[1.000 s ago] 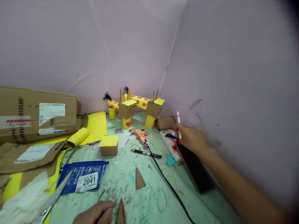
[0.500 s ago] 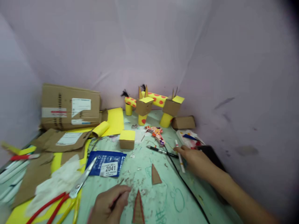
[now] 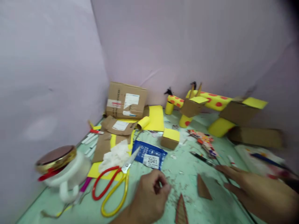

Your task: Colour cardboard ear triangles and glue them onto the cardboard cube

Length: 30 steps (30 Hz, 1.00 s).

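Note:
My left hand (image 3: 150,194) hovers low over the green table (image 3: 187,174), its fingers curled in a pinch; what they hold is hidden. It is just left of a narrow cardboard triangle with a red edge (image 3: 181,211). My right hand (image 3: 254,188) lies on the table at the right with fingers stretched out. Its fingertips are near a brown cardboard triangle (image 3: 203,188), a black pen (image 3: 201,157) and a white marker (image 3: 231,160).
Red-and-yellow-handled scissors (image 3: 112,186) lie left of my left hand beside a blue packet marked 2041 (image 3: 149,155). A small yellow-topped box (image 3: 170,138), a patterned glue gun (image 3: 205,142), spotted yellow cardboard animals (image 3: 195,104), a cardboard box (image 3: 126,99) and a gold-lidded white container (image 3: 62,169) stand around.
The view has swung left, bringing the scissors and white container into sight. My right hand came down from the wall side to the table and the white marker left its fingers.

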{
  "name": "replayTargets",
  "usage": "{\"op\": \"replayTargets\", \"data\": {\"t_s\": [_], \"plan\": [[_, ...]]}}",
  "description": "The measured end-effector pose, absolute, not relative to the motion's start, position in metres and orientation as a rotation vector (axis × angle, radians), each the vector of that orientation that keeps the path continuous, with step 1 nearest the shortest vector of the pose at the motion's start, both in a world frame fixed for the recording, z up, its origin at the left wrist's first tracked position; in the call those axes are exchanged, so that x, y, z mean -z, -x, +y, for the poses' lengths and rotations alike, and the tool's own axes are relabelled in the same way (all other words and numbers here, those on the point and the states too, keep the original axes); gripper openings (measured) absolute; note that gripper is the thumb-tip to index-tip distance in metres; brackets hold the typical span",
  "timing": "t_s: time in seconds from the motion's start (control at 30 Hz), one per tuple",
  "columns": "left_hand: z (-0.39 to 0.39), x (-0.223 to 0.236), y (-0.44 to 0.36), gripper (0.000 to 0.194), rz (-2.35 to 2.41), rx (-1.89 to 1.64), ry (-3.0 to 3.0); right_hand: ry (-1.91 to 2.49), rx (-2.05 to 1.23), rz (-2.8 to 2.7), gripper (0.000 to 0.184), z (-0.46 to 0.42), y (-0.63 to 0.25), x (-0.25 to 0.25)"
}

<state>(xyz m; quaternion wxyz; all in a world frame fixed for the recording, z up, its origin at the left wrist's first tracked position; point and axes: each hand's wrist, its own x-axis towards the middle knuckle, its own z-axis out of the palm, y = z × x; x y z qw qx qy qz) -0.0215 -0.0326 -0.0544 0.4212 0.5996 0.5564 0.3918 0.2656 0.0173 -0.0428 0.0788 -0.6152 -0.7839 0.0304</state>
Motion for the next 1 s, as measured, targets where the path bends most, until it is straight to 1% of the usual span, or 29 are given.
{"op": "replayTargets", "data": {"t_s": [0.07, 0.1, 0.2, 0.3, 0.53, 0.73, 0.87, 1.0], "plan": [[-0.029, 0.054, 0.024, 0.018, 1.391, -1.027, -1.47, 2.08, -0.031, -2.484, 0.028, 0.015, -0.257, 0.009], [-0.027, 0.053, 0.025, 0.02, 1.392, -1.053, -1.45, 2.129, 0.044, -2.501, 0.028, 0.014, -0.253, -0.004], [-0.024, 0.049, 0.025, 0.022, 1.404, -1.086, -1.423, 2.304, 0.104, -2.483, 0.032, 0.01, -0.248, -0.024], [-0.024, 0.043, 0.025, 0.026, 1.419, -1.082, -1.436, 2.4, 0.069, -2.454, 0.036, 0.001, -0.249, -0.024], [-0.026, 0.042, 0.026, 0.031, 1.467, -1.092, -1.498, 2.457, -0.008, -2.376, 0.033, -0.014, -0.257, -0.015], [-0.026, 0.046, 0.027, 0.031, 1.477, -1.108, -1.504, 2.464, -0.099, -2.311, 0.034, -0.013, -0.259, -0.012], [-0.026, 0.047, 0.028, 0.035, 1.526, -1.152, -1.451, 2.437, -0.054, -2.248, 0.035, -0.008, -0.259, -0.017], [-0.025, 0.053, 0.029, 0.036, 1.555, -1.199, -1.222, 2.434, -0.011, -2.208, 0.035, -0.004, -0.26, -0.024]]}}
